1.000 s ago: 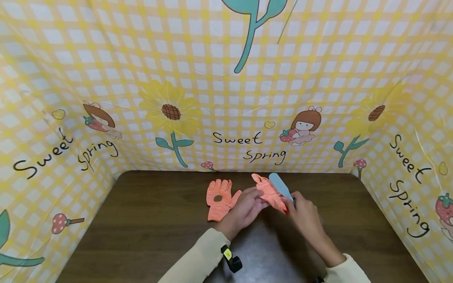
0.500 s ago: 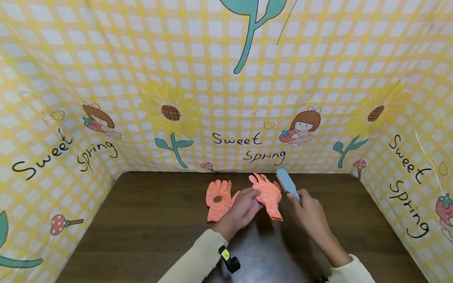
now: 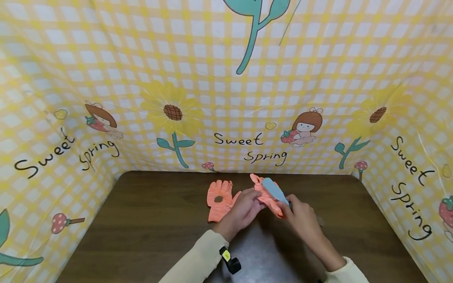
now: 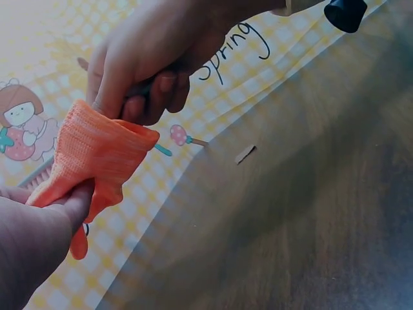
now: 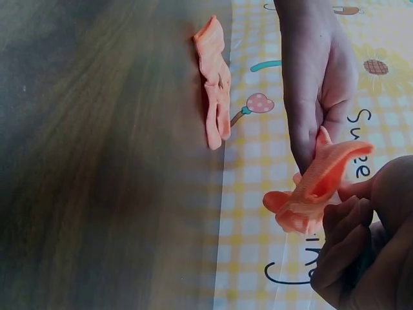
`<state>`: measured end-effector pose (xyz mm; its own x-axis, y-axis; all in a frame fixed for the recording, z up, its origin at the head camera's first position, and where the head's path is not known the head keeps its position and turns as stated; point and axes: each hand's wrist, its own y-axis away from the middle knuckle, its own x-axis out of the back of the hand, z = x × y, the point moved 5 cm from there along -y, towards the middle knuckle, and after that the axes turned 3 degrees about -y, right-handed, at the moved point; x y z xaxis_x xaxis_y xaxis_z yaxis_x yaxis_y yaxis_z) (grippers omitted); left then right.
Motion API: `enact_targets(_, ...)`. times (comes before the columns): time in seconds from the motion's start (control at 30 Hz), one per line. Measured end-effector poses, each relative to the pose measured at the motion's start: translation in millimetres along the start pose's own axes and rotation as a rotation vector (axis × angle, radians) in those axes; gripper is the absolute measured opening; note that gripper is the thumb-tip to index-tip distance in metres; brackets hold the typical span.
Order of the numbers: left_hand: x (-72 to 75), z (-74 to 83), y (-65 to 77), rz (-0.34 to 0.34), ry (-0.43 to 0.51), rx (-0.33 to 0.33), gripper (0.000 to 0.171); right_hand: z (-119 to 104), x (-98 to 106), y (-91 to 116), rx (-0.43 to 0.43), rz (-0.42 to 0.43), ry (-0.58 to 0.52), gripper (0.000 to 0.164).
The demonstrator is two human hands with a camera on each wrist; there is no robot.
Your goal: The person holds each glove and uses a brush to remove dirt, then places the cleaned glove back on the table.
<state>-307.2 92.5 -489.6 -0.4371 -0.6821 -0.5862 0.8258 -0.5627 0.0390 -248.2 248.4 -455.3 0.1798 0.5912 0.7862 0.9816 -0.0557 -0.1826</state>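
Note:
My left hand (image 3: 245, 208) pinches an orange knit glove (image 3: 271, 206) between thumb and fingers, holding it up over the table. In my right hand (image 3: 302, 218) is the handle of a light blue brush (image 3: 273, 190), its bristles against the glove. The left wrist view shows the glove's cuff (image 4: 139, 129) gaping toward the right hand, with a strip of bristles (image 4: 42, 175) behind the glove. A second orange glove (image 3: 216, 210) lies flat to the left, fingers pointing away, with a dark round spot (image 3: 218, 199) on it. My left forearm partly overlaps that glove's thumb side.
A dark wooden table (image 3: 141, 236) lies under both hands. Yellow checked cloth (image 3: 233, 110) with printed flowers and lettering stands around its back and sides. A small pale scrap (image 4: 245, 154) lies on the tabletop, right of the hands.
The brush was on the glove, then half a second ago stood apart to its right; now it is back over the glove, which has turned and tilted in my left hand. The flat glove has stayed put.

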Motion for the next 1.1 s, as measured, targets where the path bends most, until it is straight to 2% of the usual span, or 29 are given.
enact_targets(0.3, -2.9, -1.6, -1.9, 0.007, -0.018, 0.01, 0.049, 7, 6, -3, -0.075, 0.01, 0.021, 0.032)
enact_targets(0.53, -5.2, -4.6, -3.9, 0.022, -0.037, -0.002, 0.03, 13, 8, -2, -0.111, 0.002, -0.001, 0.033)
enact_targets(0.73, -5.7, -5.6, -0.8, 0.033, -0.046, 0.026, 0.049, 18, 11, -2, -0.115, 0.031, -0.018, 0.038)
enact_targets(0.93, -5.2, -2.3, 0.7, 0.012, -0.05, 0.0, 0.044, 22, 18, -2, -0.13, 0.058, -0.054, 0.038)
enact_targets(1.1, -4.5, 3.0, 0.6, 0.0, -0.042, -0.021, 0.047, 5, 18, 1, -0.099, 0.023, -0.126, 0.036)
